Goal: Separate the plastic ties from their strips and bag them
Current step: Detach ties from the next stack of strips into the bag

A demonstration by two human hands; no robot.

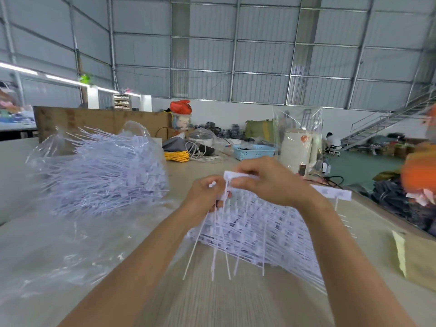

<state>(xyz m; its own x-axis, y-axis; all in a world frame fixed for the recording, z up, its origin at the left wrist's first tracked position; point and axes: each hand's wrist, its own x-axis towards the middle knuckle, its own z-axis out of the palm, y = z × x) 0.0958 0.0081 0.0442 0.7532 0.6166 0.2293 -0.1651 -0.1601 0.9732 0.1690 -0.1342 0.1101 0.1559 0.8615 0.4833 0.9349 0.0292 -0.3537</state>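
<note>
Head cam view, looking down a long pale wooden table (212, 298) in a big metal-walled hall. Both hands are up in the middle of the shot, working the same white strip (330, 192) of plastic ties. The right hand (266, 182) has its fingers curled over the top bar of the strip, gripping it, and the bar runs on out past the wrist toward the right. The left hand (203, 199) is just beside it, fingers curled and pinching a small bunch of loose ties (219, 244) whose thin tails hang down and fan out toward the camera. Under and behind the hands sits a stack of more strips (266, 234) lying flat on the table, tails pointing at the near edge, a bit blurry so I can't count them. Off to the left there's a clear plastic bag (77, 232) spread over the table with a big heap of separated ties (103, 171) piled in its open far end. Further back on the table: a coil of yellow cord (177, 156), a light blue basket (253, 151), and a clear-wrapped white roll (298, 147). A tan paper bag (417, 258) lies near the right edge.
</note>
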